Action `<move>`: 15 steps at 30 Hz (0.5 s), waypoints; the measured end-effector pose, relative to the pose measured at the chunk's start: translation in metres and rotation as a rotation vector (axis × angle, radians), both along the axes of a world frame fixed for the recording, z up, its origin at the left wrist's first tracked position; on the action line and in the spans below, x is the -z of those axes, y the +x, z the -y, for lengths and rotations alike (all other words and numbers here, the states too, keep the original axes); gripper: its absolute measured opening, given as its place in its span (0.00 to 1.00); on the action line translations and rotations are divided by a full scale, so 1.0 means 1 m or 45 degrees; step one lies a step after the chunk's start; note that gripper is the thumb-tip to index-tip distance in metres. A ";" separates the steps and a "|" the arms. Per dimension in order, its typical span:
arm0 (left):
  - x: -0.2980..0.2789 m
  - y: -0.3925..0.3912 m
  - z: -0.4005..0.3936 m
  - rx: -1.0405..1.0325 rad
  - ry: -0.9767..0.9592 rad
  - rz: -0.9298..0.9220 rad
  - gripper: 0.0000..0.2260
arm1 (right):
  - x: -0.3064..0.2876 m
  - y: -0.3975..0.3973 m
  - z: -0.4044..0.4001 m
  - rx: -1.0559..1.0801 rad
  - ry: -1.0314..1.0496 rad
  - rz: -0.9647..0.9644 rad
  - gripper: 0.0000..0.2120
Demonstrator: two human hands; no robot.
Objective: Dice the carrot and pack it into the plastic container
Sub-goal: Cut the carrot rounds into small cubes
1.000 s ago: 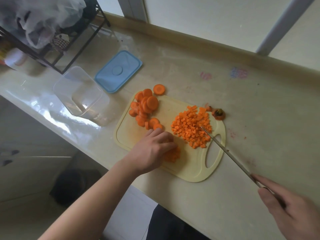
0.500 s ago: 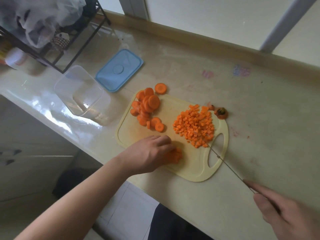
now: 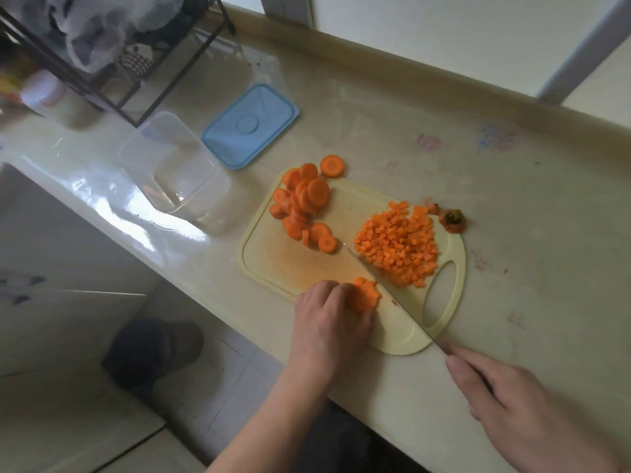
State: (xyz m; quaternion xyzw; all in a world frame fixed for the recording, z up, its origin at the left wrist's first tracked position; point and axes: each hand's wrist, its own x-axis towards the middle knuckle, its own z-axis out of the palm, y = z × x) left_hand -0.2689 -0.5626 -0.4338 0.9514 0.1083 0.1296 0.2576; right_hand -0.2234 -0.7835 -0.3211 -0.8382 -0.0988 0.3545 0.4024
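The left hand point(image 3: 333, 314) curls knuckles-up over stacked carrot slices point(image 3: 366, 295) at the near edge of the pale plastic cutting board point(image 3: 273, 264). The right hand point(image 3: 522, 409) grips the knife point(image 3: 392, 295), its thin blade apparently touching the slices. The clear plastic container point(image 3: 170, 162) sits left.

Bare counter point(image 3: 392, 138) lies behind the cutting board point(image 3: 273, 264); the wire rack point(image 3: 136, 63) crowds the clear container point(image 3: 170, 165).

carrot dice point(image 3: 397, 245) heaped on board | plastic container point(image 3: 172, 163) clear, upright, lidless
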 end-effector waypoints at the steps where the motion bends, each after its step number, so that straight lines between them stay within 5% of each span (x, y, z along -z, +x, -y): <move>1: 0.002 0.000 0.002 -0.010 -0.006 0.001 0.18 | -0.003 0.003 -0.002 -0.019 -0.004 -0.007 0.08; 11: 0.012 -0.001 -0.011 0.101 0.100 0.003 0.20 | -0.004 0.027 0.006 -0.259 -0.077 0.060 0.24; 15: 0.009 0.000 -0.012 0.109 0.110 0.025 0.21 | -0.007 0.024 0.003 -0.171 -0.042 0.030 0.15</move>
